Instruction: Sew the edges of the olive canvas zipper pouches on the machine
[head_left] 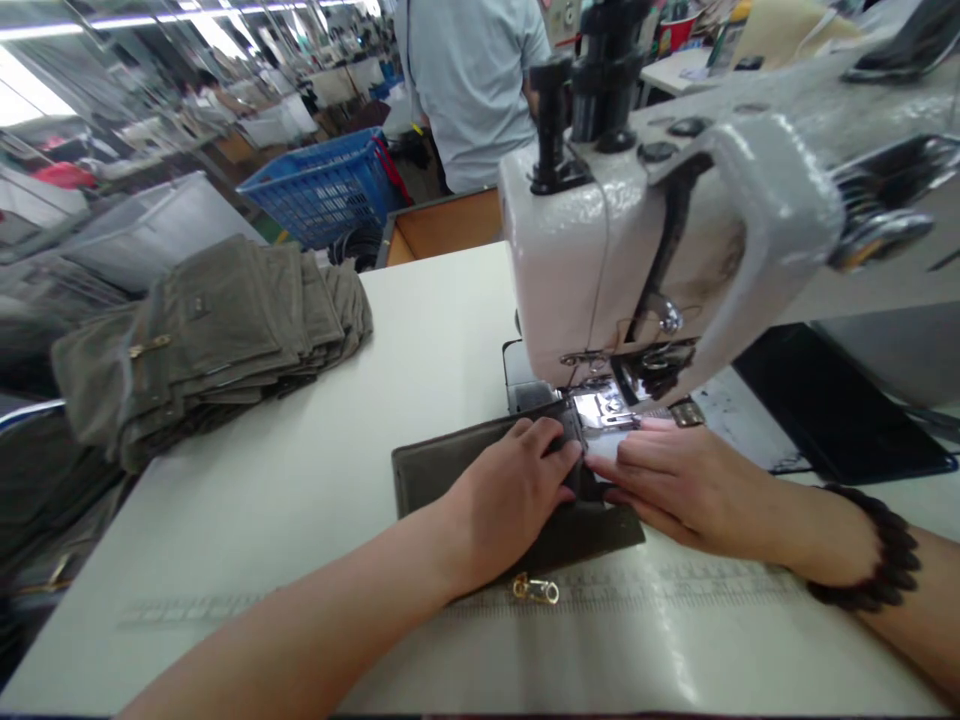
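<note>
A dark olive fabric panel (pixel 435 475) lies flat on the sewing table, its far right corner at the presser foot (pixel 604 408) of the sewing machine (pixel 637 230). My left hand (pixel 517 490) rests on the panel with bent fingers, pinching and pressing its right edge beside the needle area. My right hand (pixel 675 480) meets it from the right, its closed fingertips holding the same edge just below the foot. Part of the edge is hidden under my fingers. A gold zipper pull (pixel 535 588) shows at the panel's near side, close to my left wrist.
A stack of olive fabric pieces (pixel 225 330) sits at the table's left. A ruler scale (pixel 637 590) runs along the near side. Beyond the table are a blue crate (pixel 322 185), a brown box (pixel 442 225) and a person (pixel 472 90). A black pad (pixel 840 410) lies right.
</note>
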